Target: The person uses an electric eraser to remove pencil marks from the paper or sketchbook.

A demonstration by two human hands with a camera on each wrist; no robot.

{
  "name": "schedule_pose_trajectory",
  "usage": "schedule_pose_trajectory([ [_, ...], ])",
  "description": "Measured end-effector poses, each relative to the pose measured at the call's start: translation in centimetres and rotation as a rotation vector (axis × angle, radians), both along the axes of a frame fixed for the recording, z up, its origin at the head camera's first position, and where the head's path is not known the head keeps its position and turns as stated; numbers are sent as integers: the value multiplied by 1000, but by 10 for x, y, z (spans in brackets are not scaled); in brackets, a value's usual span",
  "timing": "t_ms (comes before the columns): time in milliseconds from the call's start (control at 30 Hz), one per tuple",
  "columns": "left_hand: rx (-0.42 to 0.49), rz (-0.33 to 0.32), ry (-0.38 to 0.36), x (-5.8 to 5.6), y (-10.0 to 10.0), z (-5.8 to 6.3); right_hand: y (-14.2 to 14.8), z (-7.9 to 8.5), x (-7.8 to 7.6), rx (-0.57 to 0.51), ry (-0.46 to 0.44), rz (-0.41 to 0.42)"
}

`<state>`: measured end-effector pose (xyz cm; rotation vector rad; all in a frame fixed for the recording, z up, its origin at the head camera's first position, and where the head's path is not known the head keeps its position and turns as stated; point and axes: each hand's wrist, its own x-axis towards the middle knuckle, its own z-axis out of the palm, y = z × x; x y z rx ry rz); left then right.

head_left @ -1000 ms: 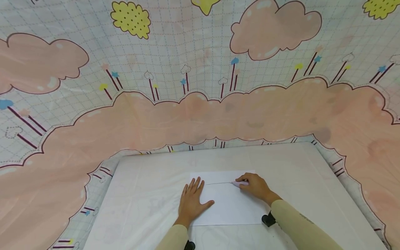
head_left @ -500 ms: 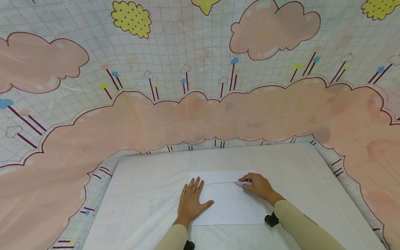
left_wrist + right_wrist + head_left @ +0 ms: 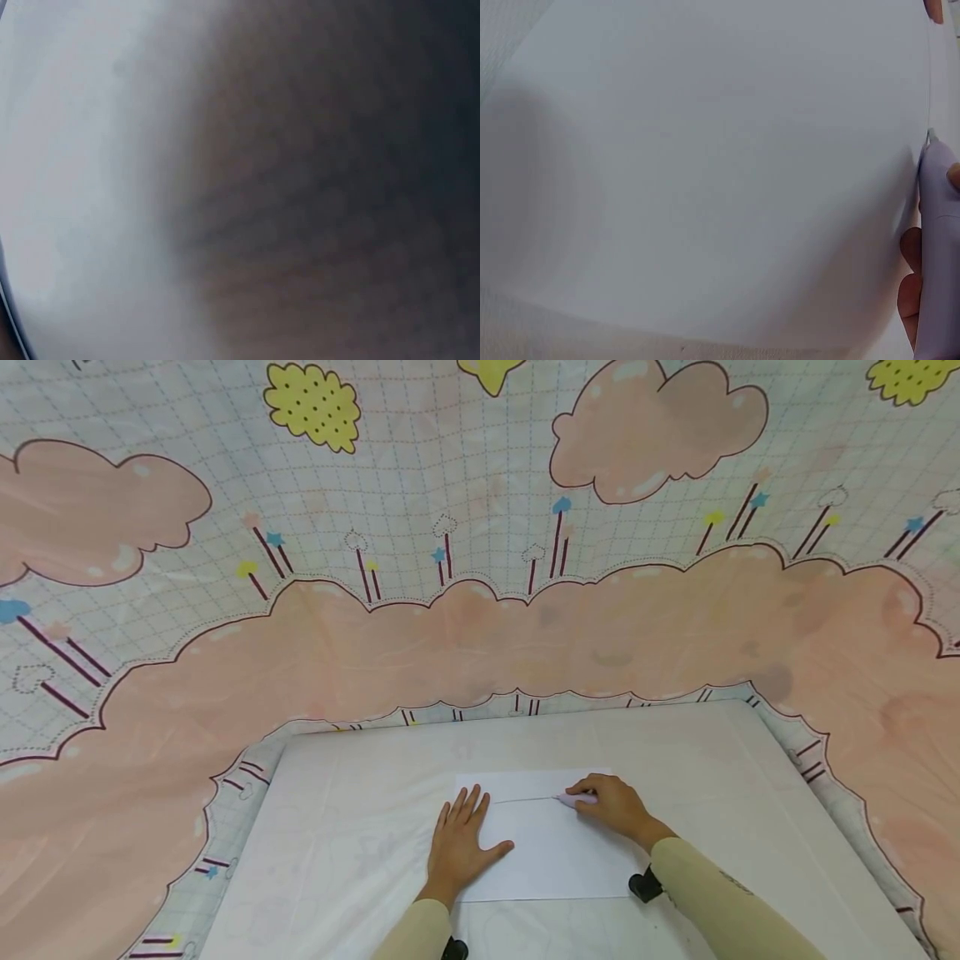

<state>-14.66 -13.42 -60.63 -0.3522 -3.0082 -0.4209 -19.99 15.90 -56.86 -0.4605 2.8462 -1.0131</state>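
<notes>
A sheet of white paper (image 3: 551,856) lies on the white-covered table, with a thin line (image 3: 522,800) running across its upper part. My left hand (image 3: 459,847) rests flat on the paper's left side, fingers spread and thumb out to the right. At the line's right end, my right hand (image 3: 618,806) grips a lavender utility knife (image 3: 577,798), its tip pointing left. In the right wrist view the knife's (image 3: 939,240) small metal tip meets the line, and the paper (image 3: 705,165) bulges a little beside it. Blurred skin fills much of the left wrist view.
The white tabletop (image 3: 360,810) extends around the paper on all sides. Behind and beside it hangs a patterned cloth (image 3: 480,647) with clouds and stars. A black wrist device (image 3: 645,886) sits under the right sleeve (image 3: 720,893).
The knife and right hand slid slightly right along the line, then came back left to about where they were a second ago. The left hand has stayed in place.
</notes>
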Motion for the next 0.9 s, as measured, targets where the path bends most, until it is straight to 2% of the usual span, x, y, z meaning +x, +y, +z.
schedule_pose_trajectory([
  [367,-16,0,5,-1,0,-2,8,3,0,16,-16,-15],
  [467,-20,4,-19,-1,0,-1,6,3,-1,10,-15,-9],
  [900,-25,7,-25,0,1,0,-1,7,-2,21,-20,-9],
])
